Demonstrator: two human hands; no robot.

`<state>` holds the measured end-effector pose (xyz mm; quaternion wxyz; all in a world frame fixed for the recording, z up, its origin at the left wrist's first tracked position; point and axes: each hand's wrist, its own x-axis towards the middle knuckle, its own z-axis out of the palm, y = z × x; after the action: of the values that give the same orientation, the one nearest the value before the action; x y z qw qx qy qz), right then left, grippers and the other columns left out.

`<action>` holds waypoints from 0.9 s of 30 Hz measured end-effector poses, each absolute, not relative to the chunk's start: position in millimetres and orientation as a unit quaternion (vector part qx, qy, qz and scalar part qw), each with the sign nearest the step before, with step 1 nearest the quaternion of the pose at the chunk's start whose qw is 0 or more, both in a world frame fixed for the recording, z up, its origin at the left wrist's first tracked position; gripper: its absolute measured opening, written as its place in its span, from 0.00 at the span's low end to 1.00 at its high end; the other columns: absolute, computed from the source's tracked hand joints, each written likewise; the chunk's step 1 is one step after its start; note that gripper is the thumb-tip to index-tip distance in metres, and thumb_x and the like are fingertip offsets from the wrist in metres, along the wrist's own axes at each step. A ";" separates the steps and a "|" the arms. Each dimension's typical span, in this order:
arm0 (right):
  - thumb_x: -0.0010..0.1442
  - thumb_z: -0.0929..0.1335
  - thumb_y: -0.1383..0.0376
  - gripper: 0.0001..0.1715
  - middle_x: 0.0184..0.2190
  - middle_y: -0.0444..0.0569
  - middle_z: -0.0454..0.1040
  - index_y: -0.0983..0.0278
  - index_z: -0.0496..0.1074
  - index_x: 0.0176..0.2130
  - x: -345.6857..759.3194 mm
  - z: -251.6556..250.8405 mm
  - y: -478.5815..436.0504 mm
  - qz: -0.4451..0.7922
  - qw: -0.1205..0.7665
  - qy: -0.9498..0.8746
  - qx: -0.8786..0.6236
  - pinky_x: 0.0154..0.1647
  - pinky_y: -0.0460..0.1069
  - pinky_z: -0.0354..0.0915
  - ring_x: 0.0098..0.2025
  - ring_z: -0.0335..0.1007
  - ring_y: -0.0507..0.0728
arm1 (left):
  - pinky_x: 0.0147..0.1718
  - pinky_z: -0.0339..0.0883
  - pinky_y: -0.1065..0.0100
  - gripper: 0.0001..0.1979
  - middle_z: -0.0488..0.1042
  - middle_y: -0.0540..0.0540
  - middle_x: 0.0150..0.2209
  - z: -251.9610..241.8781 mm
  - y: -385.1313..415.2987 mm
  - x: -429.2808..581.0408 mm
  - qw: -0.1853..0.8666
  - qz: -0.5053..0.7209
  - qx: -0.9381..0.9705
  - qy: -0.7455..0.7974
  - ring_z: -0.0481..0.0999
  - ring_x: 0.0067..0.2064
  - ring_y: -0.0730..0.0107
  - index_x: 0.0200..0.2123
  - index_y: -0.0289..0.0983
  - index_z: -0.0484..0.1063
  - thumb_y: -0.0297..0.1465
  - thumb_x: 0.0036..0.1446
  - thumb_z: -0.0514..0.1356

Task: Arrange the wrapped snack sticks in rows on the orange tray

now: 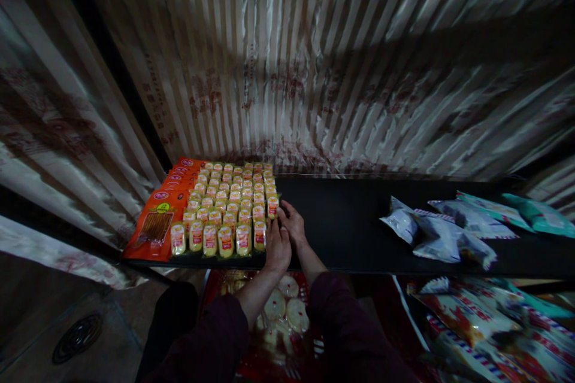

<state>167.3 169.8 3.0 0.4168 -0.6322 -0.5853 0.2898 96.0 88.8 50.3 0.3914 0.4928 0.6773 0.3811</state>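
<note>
Several rows of small packaged cakes (226,242), yellow in clear wrappers with red and white labels, stand on a black shelf (335,221). My right hand (293,224) is at the right end of the rows, its fingers bent against the side of one packaged cake (272,207). Just below that cake, my left hand (278,246) points forward with its fingers extended, beside the front right cake (259,236). The two hands overlap slightly, and part of the right fingers is hidden. Left of the cakes lie overlapping orange snack packets (155,224).
Silvery bags (438,239) and teal bags (541,215) lie on the shelf's right side. Below the front edge stands a red basket (211,293) holding round packaged pastries (275,305). More snack bags (476,314) fill a container at lower right. A pleated curtain (287,72) hangs behind.
</note>
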 end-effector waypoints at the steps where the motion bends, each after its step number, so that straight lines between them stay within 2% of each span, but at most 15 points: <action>1: 0.57 0.64 0.55 0.25 0.50 0.51 0.75 0.61 0.71 0.52 167.1 3.9 170.4 0.299 0.409 -0.590 -0.629 0.53 0.54 0.66 0.47 0.73 0.58 | 0.65 0.43 0.61 0.28 0.53 0.33 0.65 50.3 89.1 96.2 0.390 0.380 0.495 0.677 0.50 0.67 0.61 0.60 0.24 0.60 0.32 0.60 0.44; 8: 0.59 0.64 0.56 0.21 0.43 0.44 0.78 0.55 0.72 0.51 166.0 12.1 170.9 0.314 0.382 -0.611 -0.619 0.47 0.50 0.69 0.43 0.75 0.55 | 0.65 0.40 0.63 0.29 0.52 0.33 0.66 52.3 90.1 97.2 0.396 0.366 0.492 0.683 0.48 0.68 0.61 0.61 0.23 0.57 0.32 0.60 0.44; 14: 0.59 0.64 0.55 0.21 0.47 0.45 0.76 0.54 0.72 0.50 163.2 16.1 170.4 0.228 0.343 -0.629 -0.660 0.47 0.51 0.68 0.46 0.73 0.57 | 0.65 0.41 0.62 0.28 0.55 0.34 0.65 47.0 90.4 97.1 0.388 0.379 0.494 0.679 0.51 0.67 0.62 0.61 0.24 0.58 0.32 0.60 0.44; 17: 0.59 0.64 0.54 0.21 0.44 0.45 0.77 0.54 0.72 0.50 163.1 14.7 169.5 0.203 0.324 -0.634 -0.673 0.46 0.52 0.68 0.45 0.73 0.57 | 0.65 0.43 0.61 0.27 0.56 0.35 0.64 44.6 91.2 97.4 0.388 0.385 0.489 0.680 0.52 0.66 0.62 0.60 0.27 0.59 0.32 0.60 0.44; 27: 0.59 0.62 0.51 0.23 0.44 0.47 0.77 0.57 0.72 0.50 165.4 9.5 168.4 0.216 0.321 -0.637 -0.667 0.47 0.52 0.67 0.43 0.73 0.57 | 0.65 0.42 0.59 0.27 0.54 0.34 0.65 48.5 88.8 97.1 0.378 0.384 0.505 0.674 0.50 0.67 0.60 0.59 0.26 0.60 0.32 0.60 0.44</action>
<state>165.4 168.4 9.5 0.3213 -0.6668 -0.6366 0.2163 97.1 88.8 48.5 0.3779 0.5050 0.6742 0.3842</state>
